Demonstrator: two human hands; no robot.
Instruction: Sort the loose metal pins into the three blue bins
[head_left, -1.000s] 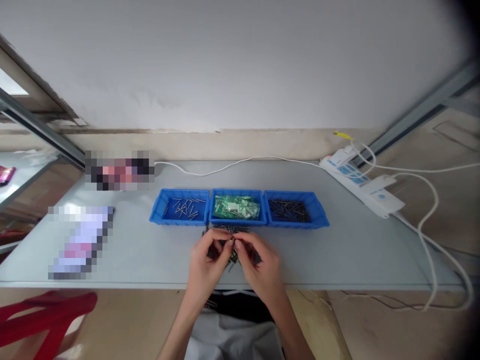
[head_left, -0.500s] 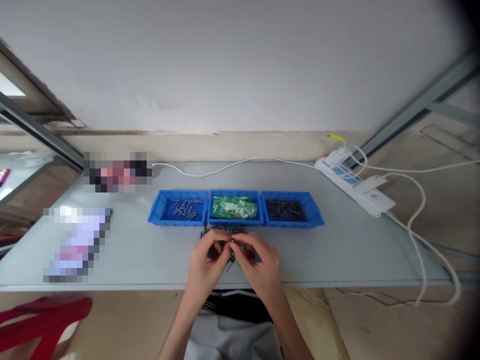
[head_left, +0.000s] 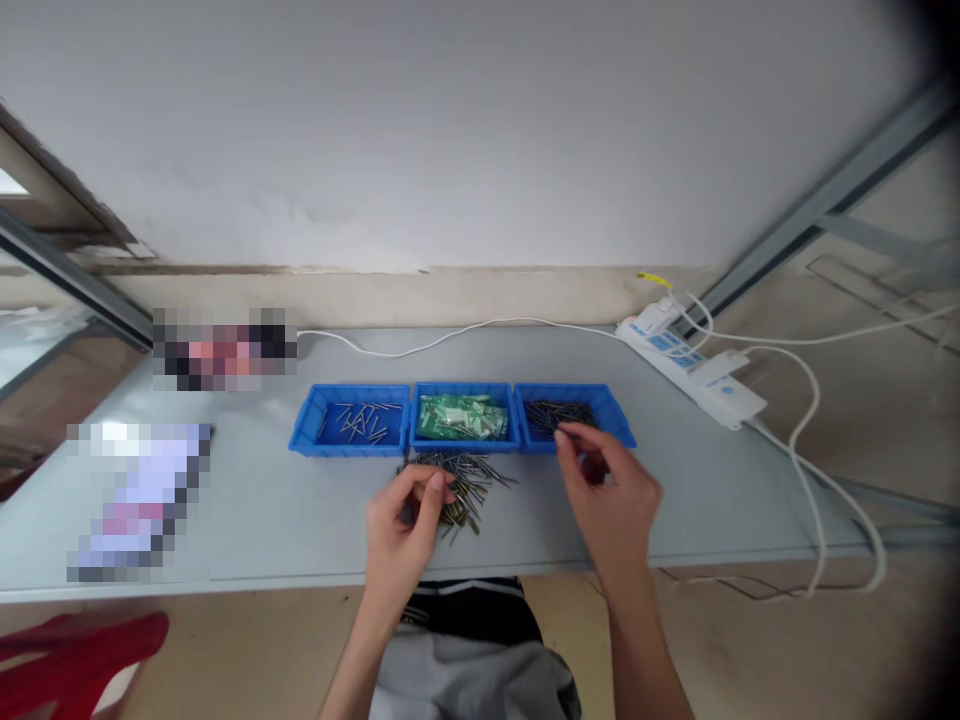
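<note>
Three blue trays stand in a row on the grey table (head_left: 697, 500). The left tray (head_left: 351, 420) holds silver pins, the middle tray (head_left: 463, 416) green parts, the right tray (head_left: 574, 417) dark pins. A loose pile of pins (head_left: 463, 480) lies in front of the middle tray. My left hand (head_left: 405, 530) rests beside the pile with thumb and fingers pinched together; what it holds is too small to name. My right hand (head_left: 611, 490) is at the front edge of the right tray, fingers curled over the dark pins; I cannot tell whether they grip one.
A white power strip (head_left: 694, 370) with white cables lies at the back right. One white cable (head_left: 450, 335) runs along the table's back edge. Two blurred-out items lie at the left. A red chair (head_left: 67, 655) stands at the lower left.
My hands were together over the pin pile. My right hand has moved right to the tray of dark pins; my left hand has stayed by the pile.
</note>
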